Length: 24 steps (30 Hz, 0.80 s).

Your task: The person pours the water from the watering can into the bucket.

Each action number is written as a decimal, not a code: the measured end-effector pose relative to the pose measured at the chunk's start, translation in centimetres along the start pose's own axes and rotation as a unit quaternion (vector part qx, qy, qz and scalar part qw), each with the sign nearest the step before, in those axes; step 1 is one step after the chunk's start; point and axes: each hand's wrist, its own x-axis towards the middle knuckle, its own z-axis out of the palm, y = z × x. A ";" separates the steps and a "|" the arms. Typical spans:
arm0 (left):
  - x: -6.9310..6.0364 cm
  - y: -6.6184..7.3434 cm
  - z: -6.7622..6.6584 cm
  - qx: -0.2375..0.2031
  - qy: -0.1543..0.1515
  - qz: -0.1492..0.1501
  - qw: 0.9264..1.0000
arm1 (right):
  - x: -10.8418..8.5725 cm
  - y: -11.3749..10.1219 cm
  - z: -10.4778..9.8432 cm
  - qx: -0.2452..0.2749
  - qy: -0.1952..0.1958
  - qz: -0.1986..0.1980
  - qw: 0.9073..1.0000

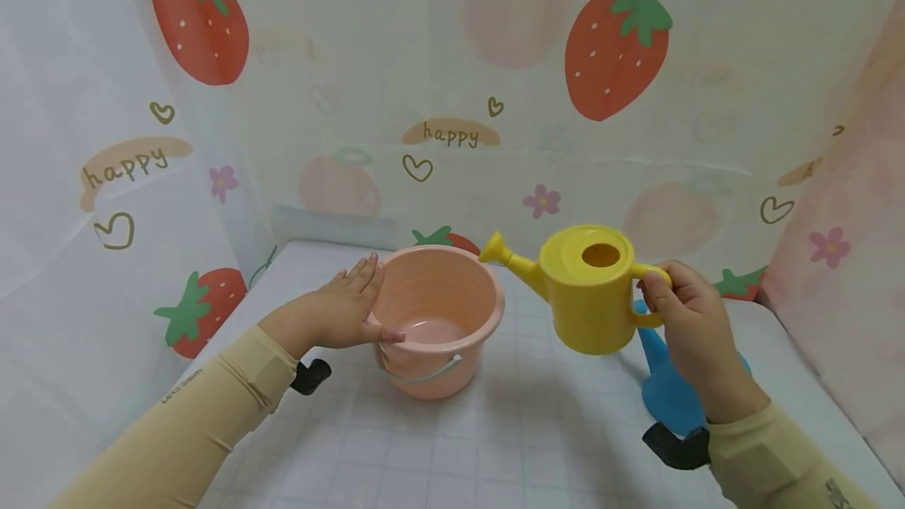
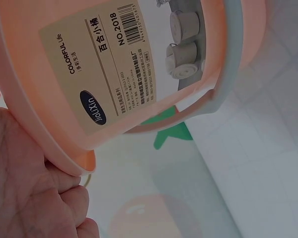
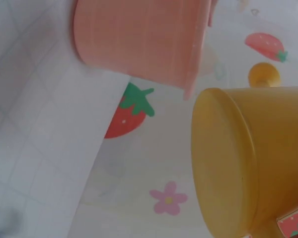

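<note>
A pale peach bucket (image 1: 433, 375) stands upright on the table, its grey-white handle (image 1: 427, 371) hanging down. My left hand (image 1: 339, 306) rests against the bucket's left rim, fingers fairly straight and thumb lying across the near rim. Close up in the left wrist view, the palm touches the rim beside a printed label (image 2: 97, 69). With my right hand (image 1: 696, 328) I grip the handle of a yellow watering can (image 1: 592, 309), held above the table. Its spout (image 1: 505, 254) points left, the tip close to the bucket's right rim. The can's inside is too dark to make out.
Behind my right hand is a blue object with a long spout (image 1: 672, 395), partly hidden. The light checked table (image 1: 438, 454) has a pale curtain (image 1: 424, 45) with strawberries behind it and more fabric at both sides.
</note>
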 end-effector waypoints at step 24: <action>-0.1 0.0 0.1 -0.003 0.006 -0.001 1.000 | 0.0 -0.9 0.3 -0.015 -0.052 -0.010 0.998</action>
